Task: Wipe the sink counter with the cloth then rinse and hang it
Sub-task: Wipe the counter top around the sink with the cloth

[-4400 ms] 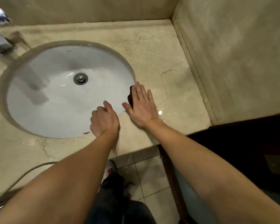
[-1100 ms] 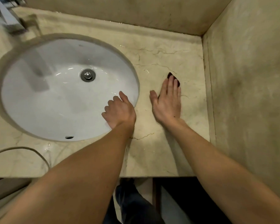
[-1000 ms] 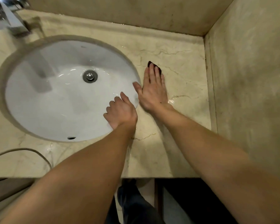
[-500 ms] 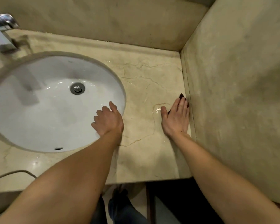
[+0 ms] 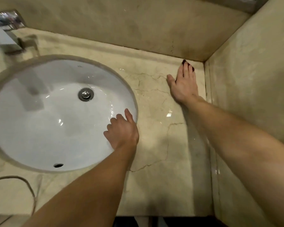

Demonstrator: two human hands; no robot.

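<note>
Peeking from under the flat right hand (image 5: 184,86): the cloth (image 5: 184,61).

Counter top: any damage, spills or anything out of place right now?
Dark crack-like lines run across the counter between the sink and the side wall; cracks or veining, I can't tell. Wet sheen near the right hand. A cord lies front-left.

A bathroom — white basin (image 5: 39,122) sunk in a marble counter (image 5: 161,145), chrome tap (image 5: 5,38).
</note>
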